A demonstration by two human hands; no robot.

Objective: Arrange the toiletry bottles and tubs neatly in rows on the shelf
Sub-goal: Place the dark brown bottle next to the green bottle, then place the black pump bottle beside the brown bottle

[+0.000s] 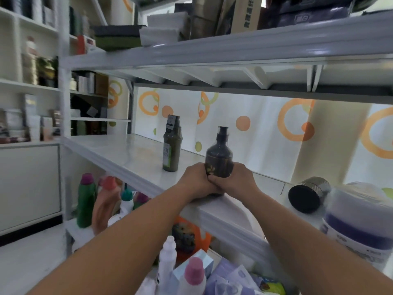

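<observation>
Dark brown round plastic pump bottle with black pump head [219,155] is upright at the front edge of the white middle shelf board [127,152]. Its base is hidden behind the hands, so can't tell if it's resting on the board. Left hand [196,180] wraps the bottle's lower left side and right hand [239,179] wraps the lower right, fingers of both curled round it, thumbs meeting in front. Just left of the pump bottle and slightly further back: tall olive-green bottle with a dark cap and a white-green label [171,149], upright on the board, not touching it. Right of the pump bottle, well apart: dark glossy jar with a flat black lid [306,193], lying on its side, lid facing the camera. Right of the jar and nearer the camera: big white tub with a purple band [359,222], blurred. Below-left of the pump bottle, one shelf down: green bottle with a purple cap [86,202] beside a peach jug with a red cap [106,201]. Below the pump bottle, close to the camera: white bottle with a pink cap [193,277]. Above it, the top shelf carries brown cardboard cartons [244,13].
</observation>
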